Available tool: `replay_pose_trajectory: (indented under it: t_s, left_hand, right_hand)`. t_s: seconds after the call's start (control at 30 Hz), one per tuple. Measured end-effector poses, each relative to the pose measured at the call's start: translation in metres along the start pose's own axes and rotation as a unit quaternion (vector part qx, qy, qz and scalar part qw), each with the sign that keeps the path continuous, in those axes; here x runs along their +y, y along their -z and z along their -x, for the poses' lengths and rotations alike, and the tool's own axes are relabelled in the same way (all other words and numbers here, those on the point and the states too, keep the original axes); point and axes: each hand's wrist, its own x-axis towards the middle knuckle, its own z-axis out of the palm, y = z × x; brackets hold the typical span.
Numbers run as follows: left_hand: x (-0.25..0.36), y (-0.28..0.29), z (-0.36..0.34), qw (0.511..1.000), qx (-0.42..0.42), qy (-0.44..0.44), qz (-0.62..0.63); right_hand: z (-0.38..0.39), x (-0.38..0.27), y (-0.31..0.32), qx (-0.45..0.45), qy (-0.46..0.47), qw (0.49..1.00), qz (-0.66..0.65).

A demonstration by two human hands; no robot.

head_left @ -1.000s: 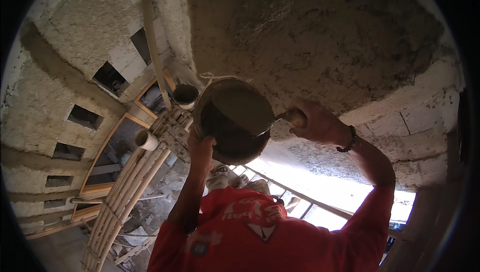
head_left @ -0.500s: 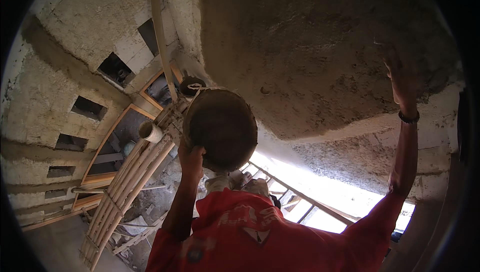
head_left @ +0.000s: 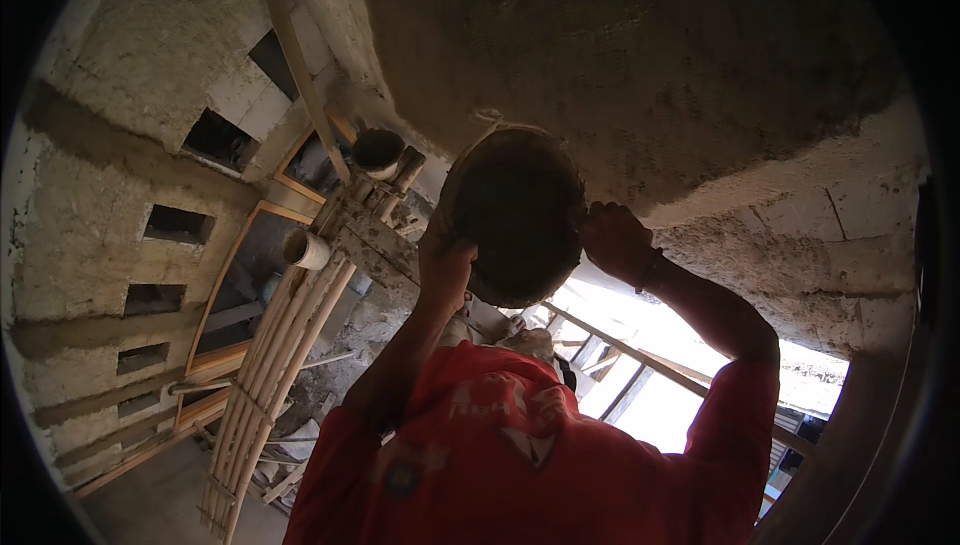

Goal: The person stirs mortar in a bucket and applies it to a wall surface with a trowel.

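A round dark bucket (head_left: pixel 512 217), its inside in deep shadow, is held up before my chest. My left hand (head_left: pixel 447 263) grips its left rim, thumb over the edge. At the opposite rim, my right hand (head_left: pixel 616 243) is closed with bent fingers; whether it holds a tool or the rim itself is too dark to make out. A pale handle loop (head_left: pixel 488 117) shows at the bucket's far edge. Beyond it rises a wall covered in wet-looking dark plaster (head_left: pixel 640 65), with a rough unplastered strip (head_left: pixel 760 235) below.
Bamboo poles (head_left: pixel 270 385) lie lashed together at the left. A second bucket (head_left: pixel 378 153) and a pale container (head_left: pixel 306 250) stand by the planks. A block wall with square openings (head_left: pixel 180 224) is at far left. A bright opening with wooden rails (head_left: pixel 640 370) lies lower right.
My right hand has come down from the plastered wall to the bucket's right rim, its fingers now bent. My left hand has carried the bucket to the right and slightly up.
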Motion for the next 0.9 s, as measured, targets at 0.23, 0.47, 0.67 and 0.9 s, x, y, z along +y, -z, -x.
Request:
replay_pose_trajectory:
  t_s: [0.23, 0.47, 0.67, 0.9]
  left_hand:
    - [-0.007, -0.015, 0.0, 0.999, 0.007, 0.003, -0.051]
    - [0.002, -0.009, 0.002, 0.999, 0.045, -0.01, 0.024]
    - [-0.002, 0.021, -0.005, 0.998, 0.059, 0.005, 0.008]
    - [-0.012, 0.055, -0.002, 0.992, 0.116, -0.036, 0.028]
  right_hand:
    - [0.041, 0.021, -0.068, 0.118, 0.106, 0.971, -0.182]
    - [0.041, 0.005, -0.021, 0.107, 0.011, 0.957, -0.27]
    - [0.018, 0.008, 0.01, 0.127, 0.048, 0.959, -0.249]
    - [0.017, -0.008, 0.107, 0.083, 0.088, 0.937, -0.329]
